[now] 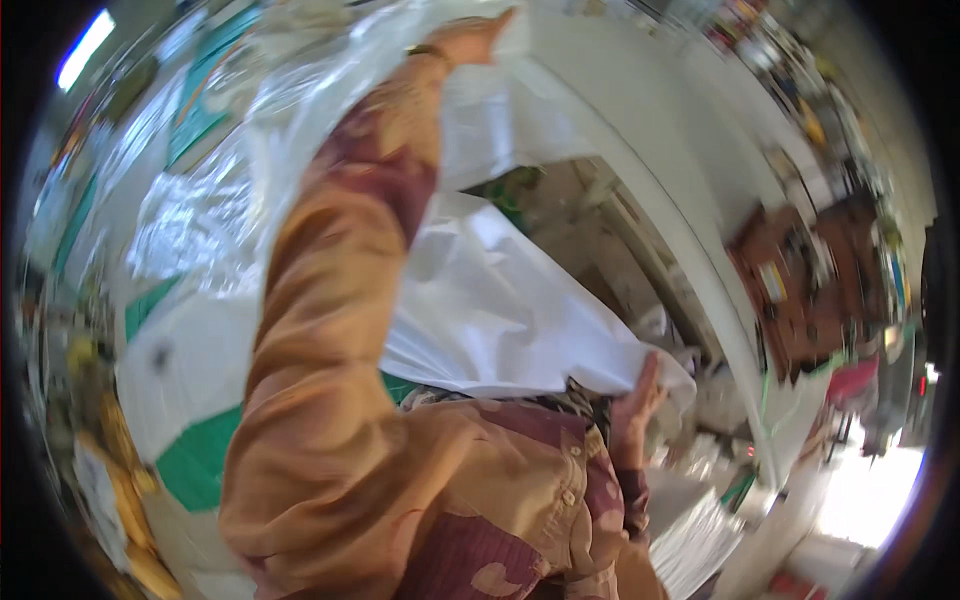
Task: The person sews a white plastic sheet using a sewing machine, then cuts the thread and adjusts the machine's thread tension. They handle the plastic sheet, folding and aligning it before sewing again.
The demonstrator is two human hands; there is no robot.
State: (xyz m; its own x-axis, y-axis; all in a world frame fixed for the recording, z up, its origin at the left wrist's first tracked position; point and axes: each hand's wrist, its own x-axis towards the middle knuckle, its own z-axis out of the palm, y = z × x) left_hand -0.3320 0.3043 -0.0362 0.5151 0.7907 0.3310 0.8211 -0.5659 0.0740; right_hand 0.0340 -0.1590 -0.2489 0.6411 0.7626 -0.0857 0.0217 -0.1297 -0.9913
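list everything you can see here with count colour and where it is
white sheet: 1, white, centre, held up between both hands
clear plastic film: 1, shiny see-through, upper left
white and green surface: 1, lower left
paper stack: 1, white, lower right
brown furniture: 1, dark brown, right, blurred
ceiling light: 1, bright, top left
sleeve: 1, orange and maroon print, centre left
left hand: raised at top, gripping the sheet's upper edge
right hand: lower right, gripping the sheet's lower edge

Clad in a long-sleeved shirt (330,400), orange-tan with maroon striped patches and pale leaf shapes. Small light buttons (570,495) down the front toward 5 o'clock. Thin dark band (428,50) at the wrist, near 12 o'clock.
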